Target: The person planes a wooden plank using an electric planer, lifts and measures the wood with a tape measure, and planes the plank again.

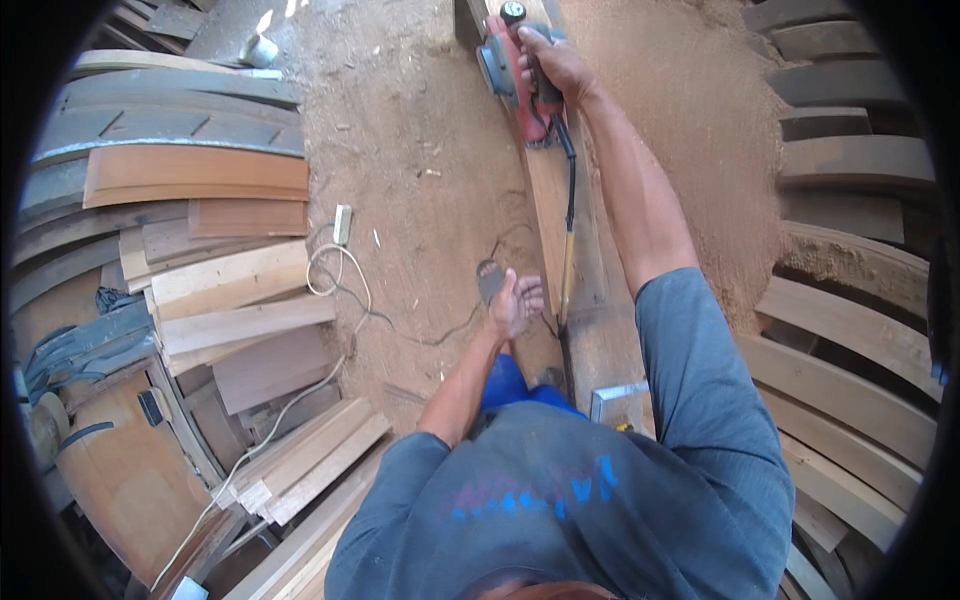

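My right hand (556, 65) is closed around the dark rear handle of a red electric hand planer (523, 75). The planer rests on a long wooden board (545, 190) near the top of the view, my arm stretched far forward. A power cord (570, 185), black and then yellowish, trails back from the tool along the board. My left hand (517, 303) hovers left of the board with fingers apart and loosely bent, holding nothing. Just beyond it, a dark oval shape (490, 282) looks like the front of a sandalled foot.
Stacked planks (240, 280) line the left side, and more boards (850, 300) fill the right. A pale extension cord (340, 270) loops over the dusty floor to a small white socket block (342, 225). Sawdust (680, 120) lies thick right of the board. A cup (258, 50) sits far left.
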A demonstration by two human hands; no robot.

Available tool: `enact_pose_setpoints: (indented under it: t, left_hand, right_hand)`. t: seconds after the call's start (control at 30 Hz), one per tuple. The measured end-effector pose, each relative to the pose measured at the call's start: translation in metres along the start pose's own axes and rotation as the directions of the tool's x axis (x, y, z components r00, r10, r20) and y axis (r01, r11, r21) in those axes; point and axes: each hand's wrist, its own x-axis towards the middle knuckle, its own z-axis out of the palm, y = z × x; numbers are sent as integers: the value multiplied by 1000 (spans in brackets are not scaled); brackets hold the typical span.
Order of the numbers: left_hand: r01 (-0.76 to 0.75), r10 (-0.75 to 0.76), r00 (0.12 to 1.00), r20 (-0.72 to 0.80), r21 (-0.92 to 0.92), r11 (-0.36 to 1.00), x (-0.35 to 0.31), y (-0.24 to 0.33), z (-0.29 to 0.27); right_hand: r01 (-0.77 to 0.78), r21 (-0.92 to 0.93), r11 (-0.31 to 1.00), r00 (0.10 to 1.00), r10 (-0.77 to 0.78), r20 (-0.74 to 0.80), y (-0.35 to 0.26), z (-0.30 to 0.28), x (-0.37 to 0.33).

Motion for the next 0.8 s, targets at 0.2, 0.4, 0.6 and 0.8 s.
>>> enact_pose_setpoints:
  t: [0.2,0.4,0.6,0.8]
  left_hand:
    - [-18,17,999,30,40,999,1,5,6]
    - [-8,6,997,83,21,1000,1,3,-1]
    - [-37,33,999,-30,-147,988,2,2,15]
    - [-35,42,999,29,-189,981,16,-6,-3]
  right_hand:
    - [-71,120,990,996,64,59,14,5,-72]
    - [-39,-68,997,999,38,-12,50,12,-255]
    - [-72,-159,985,997,73,-1,99,8,-468]
    - [-67,-144,987,991,49,-125,112,28,-470]
